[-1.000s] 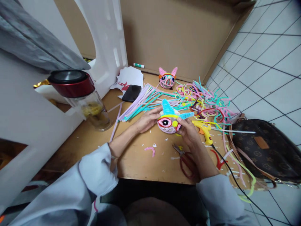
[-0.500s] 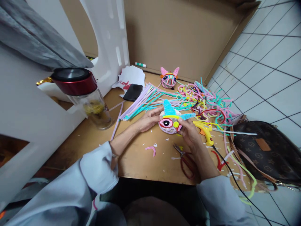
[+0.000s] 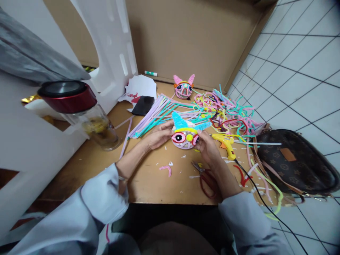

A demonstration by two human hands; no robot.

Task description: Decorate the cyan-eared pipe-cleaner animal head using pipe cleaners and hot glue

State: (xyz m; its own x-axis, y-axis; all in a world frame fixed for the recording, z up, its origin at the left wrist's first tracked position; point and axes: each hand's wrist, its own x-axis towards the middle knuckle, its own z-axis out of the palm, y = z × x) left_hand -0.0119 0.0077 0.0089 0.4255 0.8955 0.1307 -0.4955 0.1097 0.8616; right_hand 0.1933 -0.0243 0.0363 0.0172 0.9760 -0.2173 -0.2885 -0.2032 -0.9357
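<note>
Holding a fuzzy toy head [image 3: 183, 140]

Left hand [image 3: 160, 136] and right hand [image 3: 209, 147] grip its two sides, over the middle of the table [image 3: 148, 184]. It looks light and soft (the blue ears [image 3: 180, 121] may bend), so its round sides seem best to hold. Scissors [image 3: 202, 170] lie near, the yellow glue gun [image 3: 226, 143] sits close on the right, and fuzzy sticks [image 3: 156, 112] crowd the far side.

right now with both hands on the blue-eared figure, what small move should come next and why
Perhaps move the right hand to the yellow glue gun: the left hand also holds the blue-eared figure, and the gun lies close beside the right.
</note>
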